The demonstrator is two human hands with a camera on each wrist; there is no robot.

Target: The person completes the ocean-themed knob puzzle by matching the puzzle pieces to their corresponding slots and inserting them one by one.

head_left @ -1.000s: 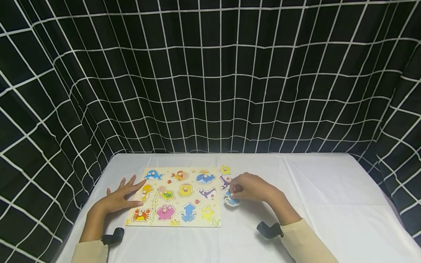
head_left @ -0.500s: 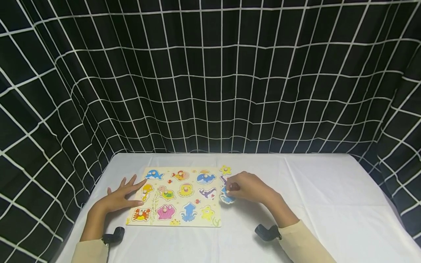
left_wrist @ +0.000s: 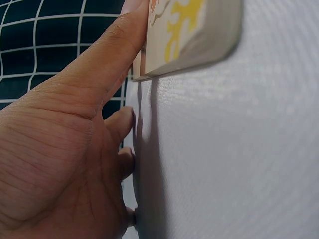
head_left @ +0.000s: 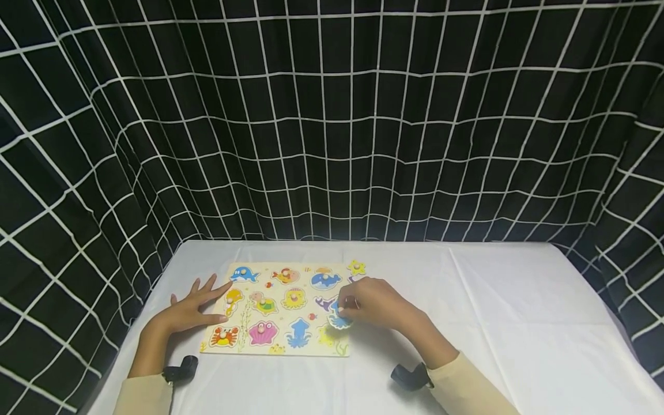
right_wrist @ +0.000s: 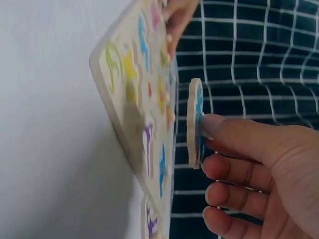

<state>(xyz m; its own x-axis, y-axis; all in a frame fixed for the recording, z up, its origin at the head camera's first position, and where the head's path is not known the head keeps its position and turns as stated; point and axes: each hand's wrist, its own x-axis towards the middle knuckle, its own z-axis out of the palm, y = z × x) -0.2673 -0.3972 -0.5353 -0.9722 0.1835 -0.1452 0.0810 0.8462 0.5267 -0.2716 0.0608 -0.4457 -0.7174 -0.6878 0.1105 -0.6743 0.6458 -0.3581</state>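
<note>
A wooden peg puzzle board [head_left: 282, 326] printed with sea animals lies on the white table. My left hand [head_left: 189, 311] rests at its left edge, fingers spread, thumb and index finger touching the board; the left wrist view shows the thumb [left_wrist: 109, 59] along that edge. My right hand [head_left: 376, 305] pinches a blue squid puzzle piece [head_left: 339, 320] above the board's right side. In the right wrist view this squid piece stands on edge, apart from the board. Knobbed pieces such as the crab [head_left: 224, 336] and pink clam [head_left: 263, 333] sit in the board. The blue squid picture [head_left: 298, 333] shows no knob.
A yellow starfish piece [head_left: 357, 267] lies just beyond the board's upper right corner. Beside it a purple piece [right_wrist: 151, 219] is partly hidden by my right hand in the head view. A dark gridded curtain [head_left: 332, 144] surrounds the table [head_left: 493, 323].
My right hand has carried the squid piece leftward, from the cloth beside the board to over its right side. The left hand has stayed in place.
</note>
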